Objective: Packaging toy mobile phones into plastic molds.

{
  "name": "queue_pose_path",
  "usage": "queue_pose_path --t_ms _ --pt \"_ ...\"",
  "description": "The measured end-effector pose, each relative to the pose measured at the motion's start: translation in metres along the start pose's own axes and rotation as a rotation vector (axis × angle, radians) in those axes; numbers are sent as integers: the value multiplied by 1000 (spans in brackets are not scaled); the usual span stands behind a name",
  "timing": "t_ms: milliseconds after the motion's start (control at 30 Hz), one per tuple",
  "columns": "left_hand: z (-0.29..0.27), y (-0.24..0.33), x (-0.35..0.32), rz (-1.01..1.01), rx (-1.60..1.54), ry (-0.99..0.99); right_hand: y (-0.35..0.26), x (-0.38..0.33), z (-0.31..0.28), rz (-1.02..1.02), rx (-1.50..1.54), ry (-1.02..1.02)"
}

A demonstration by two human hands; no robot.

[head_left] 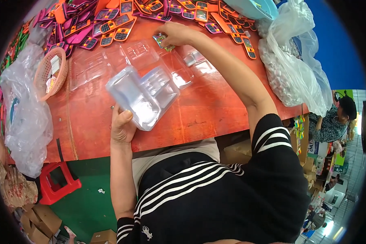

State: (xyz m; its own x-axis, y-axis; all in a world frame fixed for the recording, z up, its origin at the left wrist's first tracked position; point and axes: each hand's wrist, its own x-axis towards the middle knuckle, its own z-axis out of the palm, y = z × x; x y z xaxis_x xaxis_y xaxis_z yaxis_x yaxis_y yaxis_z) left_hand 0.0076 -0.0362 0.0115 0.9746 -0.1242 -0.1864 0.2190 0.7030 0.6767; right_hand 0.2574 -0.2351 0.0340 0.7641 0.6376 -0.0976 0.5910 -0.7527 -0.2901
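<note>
A clear plastic blister tray (144,95) is held in the left hand (122,128), whose grip is closed on the tray's near edge, thumb on top. The tray is tilted above the red-brown surface (207,110), roughly at the centre of the view. The right hand (177,34) is stretched out to about 12 o'clock from the tray, and its grip is closed on a small toy phone (162,40) with a green and silver face, held just above the surface.

More empty clear blister trays (110,61) are spread flat on the surface between the two hands, some overlapping. A dense heap of orange and pink toy phones (118,22) is piled along the far edge, from 10 o'clock to 1 o'clock. At 9 o'clock of the held tray an orange mesh basket (49,73) is seen, with a crumpled clear plastic bag (26,122) just beside it. At 3 o'clock a large clear bag of small pale pieces (290,77) rests on the surface's corner. A red plastic stool (57,183) stands on the green floor at 7 o'clock.
</note>
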Motion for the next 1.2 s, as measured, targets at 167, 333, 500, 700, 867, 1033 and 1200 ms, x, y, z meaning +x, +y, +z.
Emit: queue_pose_path --t_ms 167,333,500,700,867,1033,1200 --pt "-3 1 -1 -2 2 -1 3 3 -2 73 104 -8" --pt "-2 3 2 5 9 3 45 -3 -9 127 428 348" --pt "-5 3 -7 1 -23 4 37 -6 -23 239 39 173" --pt "6 0 0 -39 -55 -116 36 -21 -18 339 164 70" --pt "-2 -2 -4 9 -17 -65 39 -5 6 210 51 258" --pt "1 1 1 0 5 -38 30 3 -8 328 183 78" --pt "-5 -2 5 6 16 -38 17 -10 -18 320 153 122"
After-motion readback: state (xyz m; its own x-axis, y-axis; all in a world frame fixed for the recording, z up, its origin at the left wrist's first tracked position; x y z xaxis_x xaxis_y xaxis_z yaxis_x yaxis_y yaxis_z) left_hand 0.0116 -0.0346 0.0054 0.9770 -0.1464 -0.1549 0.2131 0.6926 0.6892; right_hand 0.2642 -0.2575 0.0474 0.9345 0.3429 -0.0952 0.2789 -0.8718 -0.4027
